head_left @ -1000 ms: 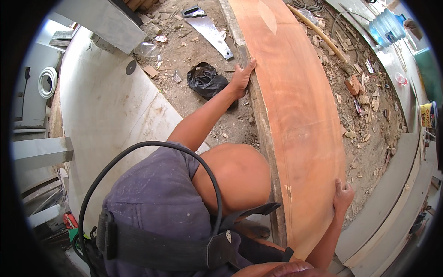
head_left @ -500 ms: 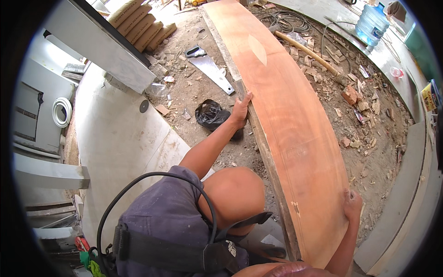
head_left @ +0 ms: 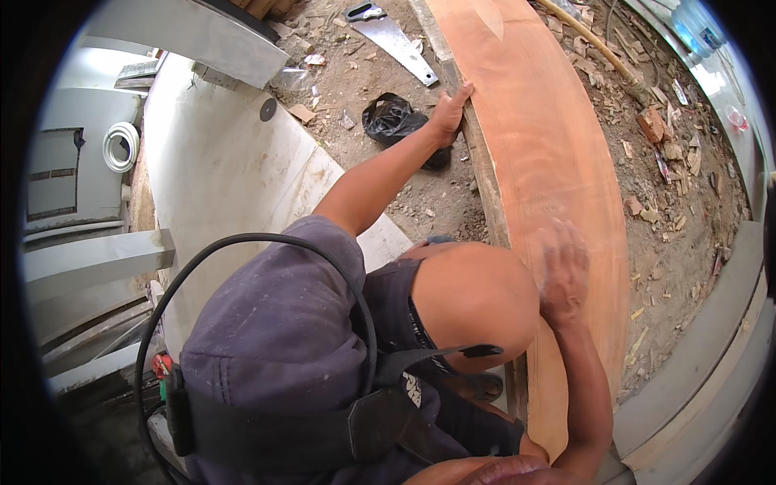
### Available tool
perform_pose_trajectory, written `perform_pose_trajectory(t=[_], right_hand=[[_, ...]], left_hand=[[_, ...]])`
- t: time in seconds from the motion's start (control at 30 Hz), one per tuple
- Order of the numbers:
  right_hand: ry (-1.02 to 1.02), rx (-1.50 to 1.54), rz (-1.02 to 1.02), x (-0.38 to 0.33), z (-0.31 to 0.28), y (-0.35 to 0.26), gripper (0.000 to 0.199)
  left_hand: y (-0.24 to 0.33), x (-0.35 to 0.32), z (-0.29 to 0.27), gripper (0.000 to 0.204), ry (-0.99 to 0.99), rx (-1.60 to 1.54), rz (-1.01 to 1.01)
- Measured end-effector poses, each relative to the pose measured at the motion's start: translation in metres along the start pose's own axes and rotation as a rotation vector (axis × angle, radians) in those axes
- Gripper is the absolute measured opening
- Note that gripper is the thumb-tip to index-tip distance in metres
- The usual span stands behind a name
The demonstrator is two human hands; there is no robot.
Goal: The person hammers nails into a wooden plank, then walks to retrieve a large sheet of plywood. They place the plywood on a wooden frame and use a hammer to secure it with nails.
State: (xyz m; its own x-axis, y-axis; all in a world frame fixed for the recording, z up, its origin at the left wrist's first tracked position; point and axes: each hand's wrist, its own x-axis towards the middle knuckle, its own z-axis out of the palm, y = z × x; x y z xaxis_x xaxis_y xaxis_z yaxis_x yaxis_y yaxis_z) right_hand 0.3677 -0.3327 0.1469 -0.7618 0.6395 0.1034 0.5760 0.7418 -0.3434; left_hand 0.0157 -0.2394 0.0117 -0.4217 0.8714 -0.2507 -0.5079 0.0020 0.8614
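Note:
A long reddish-brown wooden board runs from the far middle down past my right knee. Under its left edge shows a rough, weathered timber. My left hand grips that left edge, thumb towards the board's face. Flat on the board's smooth top lies my right hand, fingers stretched and slightly blurred. No tool is visible in it. Just left of my left hand, a crumpled black plastic bag rests on the dirt. Beyond it is a handsaw with a black handle.
Wood chips and rubble litter the ground right of the board, with a broken brick and a wooden pole. A pale slab lies at left, a black disc on it. A blue water jug stands far right.
My right hand has left the board's right edge and moved inward onto its top face. My left hand keeps its hold on the left edge. The view has shifted nearer.

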Motion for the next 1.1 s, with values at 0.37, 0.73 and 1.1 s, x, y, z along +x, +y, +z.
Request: perform_pose_trajectory(t=[0.37,0.73,1.1], right_hand=[[-0.171,-0.139,-0.086,0.039,0.056,-0.017,0.058],[-0.222,-0.097,-0.024,0.046,0.048,-0.027,0.060],[-0.236,-0.088,-0.003,0.046,0.047,-0.028,0.064]], left_hand=[[0.011,-0.009,0.012,0.092,0.143,0.265,-0.086],[0.058,-0.002,-0.179,0.029,-0.554,1.749,-0.258],[0.041,-0.026,-0.139,0.030,-0.216,1.705,-0.147]])
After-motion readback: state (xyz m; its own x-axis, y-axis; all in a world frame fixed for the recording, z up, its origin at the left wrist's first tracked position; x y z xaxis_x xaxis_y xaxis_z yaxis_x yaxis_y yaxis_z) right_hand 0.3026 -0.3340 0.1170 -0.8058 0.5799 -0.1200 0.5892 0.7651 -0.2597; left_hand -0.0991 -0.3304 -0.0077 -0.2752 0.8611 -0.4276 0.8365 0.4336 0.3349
